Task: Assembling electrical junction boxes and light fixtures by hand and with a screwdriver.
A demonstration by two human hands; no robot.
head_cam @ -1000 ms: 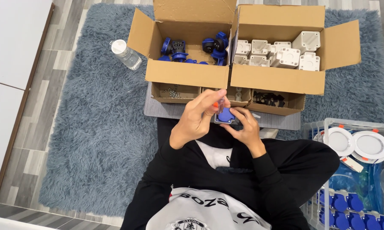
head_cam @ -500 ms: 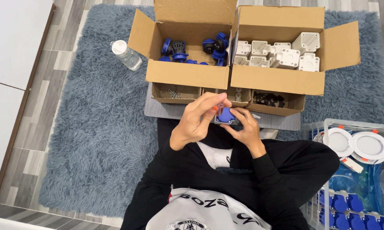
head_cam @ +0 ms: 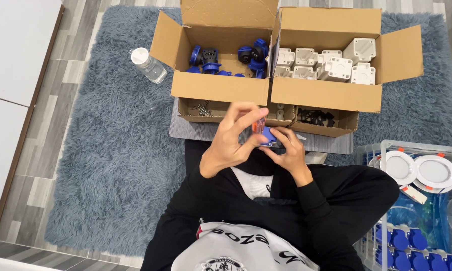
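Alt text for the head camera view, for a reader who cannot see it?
Seated on a grey shaggy rug, a person holds a small blue part between left hand and right hand. Ahead stand two open cardboard boxes, one of blue parts, one of white.

home floor used as assembly spot; shaggy grey-blue rug [head_cam: 105, 165] on wood-look planks [head_cam: 50, 85]; cardboard parts boxes [head_cam: 221, 85] at 12 o'clock

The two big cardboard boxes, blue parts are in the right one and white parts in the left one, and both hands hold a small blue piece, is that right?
Sides swapped: in the head view the blue parts fill the left box and the white parts the right box. Both hands do hold the small blue piece.
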